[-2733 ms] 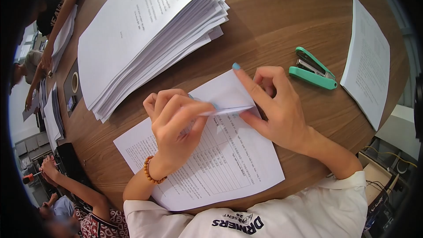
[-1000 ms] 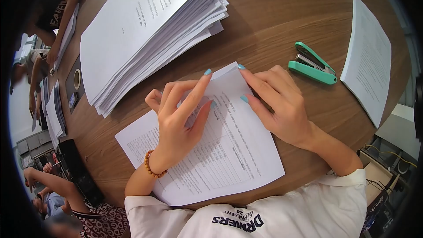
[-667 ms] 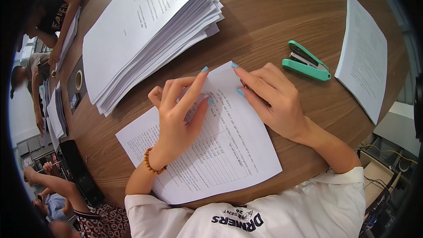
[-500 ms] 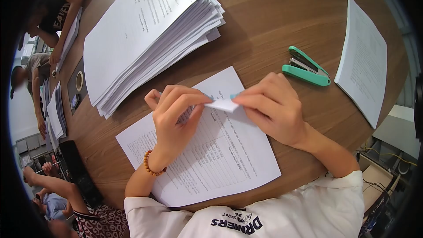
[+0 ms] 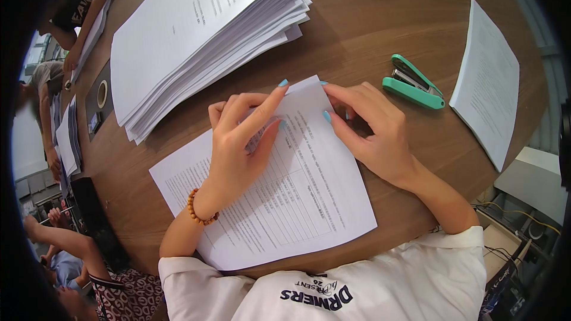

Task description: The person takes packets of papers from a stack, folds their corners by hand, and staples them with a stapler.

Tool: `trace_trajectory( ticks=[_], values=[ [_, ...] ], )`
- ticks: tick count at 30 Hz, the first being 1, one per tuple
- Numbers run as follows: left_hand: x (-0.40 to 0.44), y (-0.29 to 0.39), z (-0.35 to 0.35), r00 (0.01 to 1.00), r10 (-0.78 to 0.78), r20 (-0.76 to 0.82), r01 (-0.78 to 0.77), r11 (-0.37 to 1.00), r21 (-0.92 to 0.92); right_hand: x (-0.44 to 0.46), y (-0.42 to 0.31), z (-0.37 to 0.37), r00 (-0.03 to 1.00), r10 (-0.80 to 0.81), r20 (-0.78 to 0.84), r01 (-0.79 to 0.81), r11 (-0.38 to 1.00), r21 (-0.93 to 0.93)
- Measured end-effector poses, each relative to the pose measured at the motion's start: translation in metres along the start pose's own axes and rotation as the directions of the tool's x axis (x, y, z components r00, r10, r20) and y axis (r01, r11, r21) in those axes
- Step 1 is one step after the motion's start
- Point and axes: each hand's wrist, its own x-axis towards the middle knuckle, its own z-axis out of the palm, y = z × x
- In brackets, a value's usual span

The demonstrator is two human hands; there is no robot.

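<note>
Printed sheets (image 5: 297,202) lie on the brown table in front of me, turned at an angle. My left hand (image 5: 238,142), with a beaded bracelet at its wrist, rests over their upper left part. Its index fingertip touches the far edge and its thumb is apart, over the print. At the far right corner, my right hand (image 5: 377,134) has its index fingertip at the edge and its thumb lower on the page, with a gap between them. A green stapler (image 5: 414,83) lies beyond my right hand, its arms spread apart.
A tall paper stack (image 5: 196,41) stands at the upper left. Another paper pile (image 5: 488,83) lies at the right edge. A tape roll (image 5: 102,94) and more papers (image 5: 69,137) are at the left, where other people (image 5: 89,261) sit or lean.
Half a second ago both hands pinched the lifted far edge of the sheets. That edge now lies down, the fingertips have moved away from me, and thumbs and index fingers are apart.
</note>
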Motion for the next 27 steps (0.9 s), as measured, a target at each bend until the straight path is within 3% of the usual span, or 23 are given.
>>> trace_trajectory(
  ticks=[7, 10, 12, 14, 15, 17, 21, 23, 24, 27],
  values=[
    [0.000, 0.002, 0.000, 0.999, 0.014, 0.029, -0.015, 0.999, 0.044, -0.003, 0.005, 0.003, 0.998, -0.055, -0.026, 0.055, 0.998, -0.010],
    [0.000, 0.002, 0.000, 1.000, 0.017, 0.022, -0.018, 0.998, 0.054, 0.001, 0.006, -0.006, 0.997, -0.031, 0.073, 0.035, 0.998, -0.052],
    [0.000, -0.001, 0.002, 0.999, 0.030, 0.011, -0.031, 0.999, 0.031, 0.012, 0.004, -0.025, 0.987, -0.158, 0.008, 0.146, 0.886, -0.440],
    [-0.001, -0.002, 0.002, 1.000, 0.031, -0.002, -0.031, 0.999, 0.009, 0.016, 0.008, -0.056, 0.998, -0.068, -0.004, 0.052, 0.797, -0.601],
    [-0.001, -0.002, 0.002, 0.999, 0.037, -0.004, -0.037, 0.999, 0.007, 0.012, 0.014, -0.072, 0.997, -0.076, 0.006, 0.064, 0.794, -0.604],
    [-0.001, -0.002, 0.003, 0.999, 0.039, -0.021, -0.039, 0.999, 0.002, 0.007, 0.027, -0.094, 0.951, 0.188, 0.244, -0.008, 0.806, -0.592],
    [0.000, 0.000, 0.003, 1.000, 0.017, -0.014, -0.018, 0.999, -0.028, 0.015, 0.026, -0.095, 0.942, 0.176, 0.284, -0.008, 0.861, -0.508],
    [-0.001, 0.000, 0.003, 1.000, 0.000, -0.012, -0.001, 0.999, -0.038, 0.029, 0.012, -0.093, 0.844, 0.303, 0.444, -0.251, 0.952, -0.173],
    [0.000, 0.000, 0.004, 1.000, 0.008, -0.019, -0.009, 0.999, -0.044, 0.036, 0.006, -0.090, 0.843, 0.302, 0.445, -0.249, 0.952, -0.175],
    [0.000, -0.001, 0.003, 1.000, 0.000, -0.020, -0.001, 0.999, -0.054, 0.050, 0.003, -0.076, 0.807, 0.066, 0.587, -0.010, 0.995, -0.098]
  ],
)
